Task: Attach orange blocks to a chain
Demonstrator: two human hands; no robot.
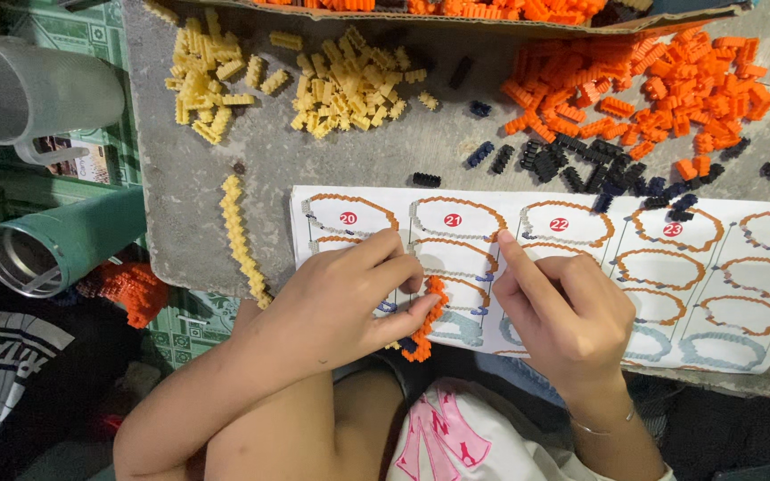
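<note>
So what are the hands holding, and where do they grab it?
The left hand pinches a curved strip of small orange plastic bricks near its upper end. The right hand holds nothing; its forefinger presses the white printed instruction sheet.

A single head-worn camera looks almost straight down from close above the person's own lap, so both forearms enter from the bottom edge and the left hand and right hand fill the lower middle of the frame. The view faces away from the body across the grey table, whose far side runs along the top edge. The floor beside the table shows down the left of the frame.
</note>
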